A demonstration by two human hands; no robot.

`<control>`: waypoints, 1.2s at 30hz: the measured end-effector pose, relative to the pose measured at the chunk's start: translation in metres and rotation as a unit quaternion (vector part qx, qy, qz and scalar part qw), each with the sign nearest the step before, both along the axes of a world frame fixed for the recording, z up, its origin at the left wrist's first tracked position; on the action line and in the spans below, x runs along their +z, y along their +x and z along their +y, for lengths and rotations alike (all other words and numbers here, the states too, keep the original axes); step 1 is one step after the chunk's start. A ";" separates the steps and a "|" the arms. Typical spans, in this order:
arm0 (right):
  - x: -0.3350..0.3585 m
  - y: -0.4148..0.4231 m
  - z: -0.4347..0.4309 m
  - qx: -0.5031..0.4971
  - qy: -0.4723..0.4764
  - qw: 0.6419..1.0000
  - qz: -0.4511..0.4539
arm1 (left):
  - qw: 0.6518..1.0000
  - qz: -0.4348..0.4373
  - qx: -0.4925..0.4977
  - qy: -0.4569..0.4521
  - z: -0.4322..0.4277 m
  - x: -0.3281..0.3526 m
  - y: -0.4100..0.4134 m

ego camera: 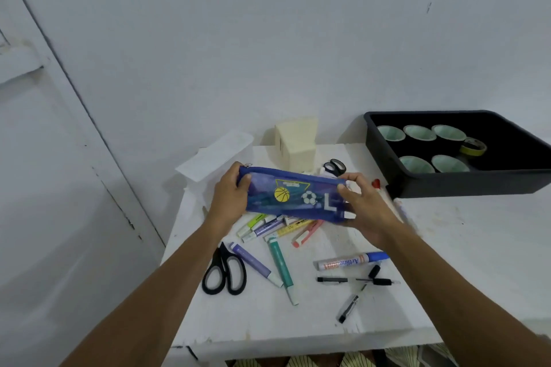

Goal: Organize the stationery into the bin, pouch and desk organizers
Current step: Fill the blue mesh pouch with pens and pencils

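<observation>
Both hands on the pouch [293, 195], lifted just above the table [328, 328]: left hand [231, 197] clamped round the zip end, thumb across the front; right hand [360, 205] pinching the other end between thumb and fingers. Held level over a heap of highlighters [277, 226]. Cannot tell whether the zip is open or shut.

Risks, judged from here: opened while tipped, spills whatever already sits inside onto the heap. Thin, floppy fabric, so likely to sag shut once one hand lets go to fetch a marker [351, 261], leaving tips jabbing the side. Loose pens [354, 281] near the front edge, easily swept off by a forearm. Scissors [225, 272] just beside the left arm, prone to a knock. Bin [447, 186] overhanging its ledge at right; a bump could shift it.
</observation>
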State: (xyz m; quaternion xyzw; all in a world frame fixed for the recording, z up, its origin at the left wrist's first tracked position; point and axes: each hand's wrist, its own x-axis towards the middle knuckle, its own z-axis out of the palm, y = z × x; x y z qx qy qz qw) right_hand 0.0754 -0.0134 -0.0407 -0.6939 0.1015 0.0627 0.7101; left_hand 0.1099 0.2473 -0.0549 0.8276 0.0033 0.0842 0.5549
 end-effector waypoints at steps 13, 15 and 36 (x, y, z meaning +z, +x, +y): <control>-0.016 -0.025 -0.024 -0.100 -0.048 0.993 0.041 | 0.987 0.059 -0.123 0.080 -0.018 0.001 0.011; -0.012 -0.021 -0.035 -0.114 -0.079 0.990 0.016 | 0.985 0.002 -0.105 0.133 -0.034 0.005 0.015; 0.055 0.121 -0.387 -0.158 -0.311 0.929 -0.121 | 0.966 -0.128 -0.059 0.216 -0.395 0.069 0.110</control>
